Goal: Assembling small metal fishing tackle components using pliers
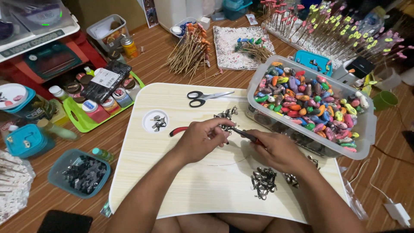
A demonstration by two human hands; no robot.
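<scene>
A clear plastic bin (364, 125) of painted, many-coloured lures stands at the lap desk's (172, 190) right edge. Left, a teal tub (54, 174) holds dark pieces. Right hand (280, 151) grips red-handled pliers (246, 134); left hand (200, 139) pinches a metal clip (224, 127) mid-desk.

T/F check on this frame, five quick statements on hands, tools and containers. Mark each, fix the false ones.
1. The right hand holds red-handled pliers. True.
2. The scissors are in the left hand. False: they lie on the lap table, untouched; the left fingers pinch a small metal piece at the plier tips.
3. The clear tub holds colourful painted pieces. True.
4. The table's round recess is empty. False: a few metal bits lie in it.
5. A pile of metal clasps lies near the right wrist. True.
</scene>
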